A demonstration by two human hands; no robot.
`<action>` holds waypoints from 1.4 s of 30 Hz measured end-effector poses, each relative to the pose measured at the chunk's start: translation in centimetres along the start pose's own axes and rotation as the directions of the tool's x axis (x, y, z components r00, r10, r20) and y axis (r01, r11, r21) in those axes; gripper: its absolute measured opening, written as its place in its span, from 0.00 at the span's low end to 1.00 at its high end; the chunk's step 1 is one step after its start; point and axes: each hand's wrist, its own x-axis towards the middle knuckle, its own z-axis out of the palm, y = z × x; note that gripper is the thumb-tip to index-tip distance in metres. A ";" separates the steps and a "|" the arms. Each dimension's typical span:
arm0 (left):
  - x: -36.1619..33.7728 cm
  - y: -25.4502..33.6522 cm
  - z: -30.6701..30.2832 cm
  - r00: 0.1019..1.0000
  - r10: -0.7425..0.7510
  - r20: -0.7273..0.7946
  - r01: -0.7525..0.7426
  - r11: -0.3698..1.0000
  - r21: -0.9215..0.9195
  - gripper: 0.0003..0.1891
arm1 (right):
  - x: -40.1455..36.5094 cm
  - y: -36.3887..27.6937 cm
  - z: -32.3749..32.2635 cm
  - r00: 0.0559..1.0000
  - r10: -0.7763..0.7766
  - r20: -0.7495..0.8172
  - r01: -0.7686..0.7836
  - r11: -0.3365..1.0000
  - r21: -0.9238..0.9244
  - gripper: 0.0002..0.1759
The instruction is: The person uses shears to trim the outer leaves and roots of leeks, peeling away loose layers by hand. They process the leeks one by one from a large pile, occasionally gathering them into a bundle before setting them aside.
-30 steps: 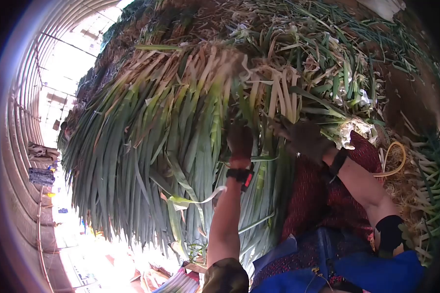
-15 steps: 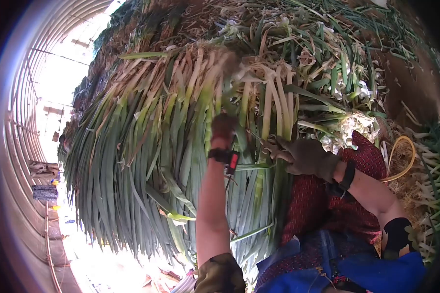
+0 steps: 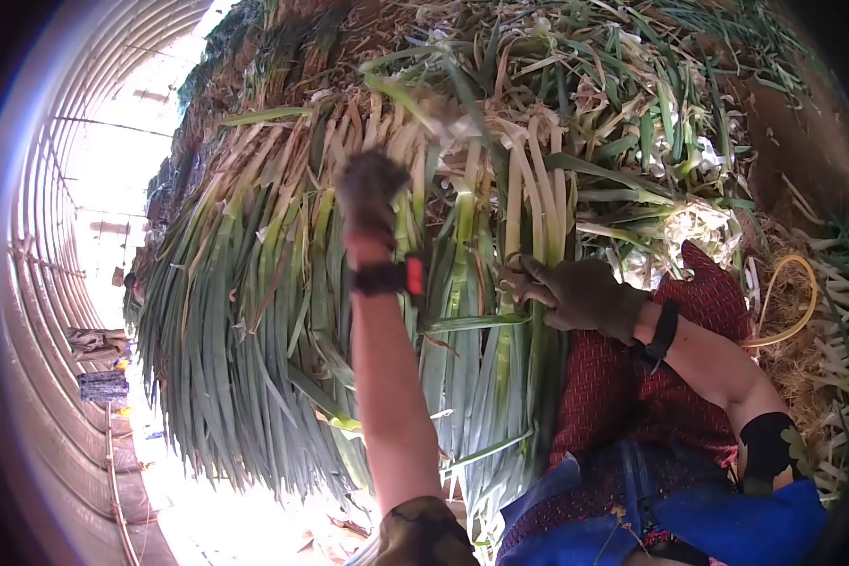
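Long green onion stalks (image 3: 245, 311) lie side by side in a wide layer, pale ends toward the top of the view. My left hand (image 3: 370, 193), in a dark glove, is over the pale parts of the stalks; its fingers are blurred by motion. A blurred leafy stalk (image 3: 410, 102) is just above and right of it. My right hand (image 3: 585, 294), in a grey-brown glove, is at the right edge of the layer, by some upright stalks (image 3: 540, 208). Its fingers are bent inward at a stalk, and what they hold is hidden.
Loose leaves and peelings (image 3: 594, 104) are heaped at the top. A yellow hoop (image 3: 809, 300) lies on the right beside straw and more onions (image 3: 840, 377). My knees in dark red patterned cloth (image 3: 599, 387) are below my right hand. A ribbed greenhouse wall (image 3: 38, 311) curves along the left.
My left hand has moved up and to the left across the stalks. A leafy stalk now shows blurred near the top. My right hand has stayed almost in place.
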 end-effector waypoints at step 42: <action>-11.8 -5.4 -1.6 0.923 -0.373 -0.095 0.360 0.750 0.555 0.17 | 0.2 -1.9 -0.9 0.977 0.052 0.207 -0.042 0.998 -0.054 0.53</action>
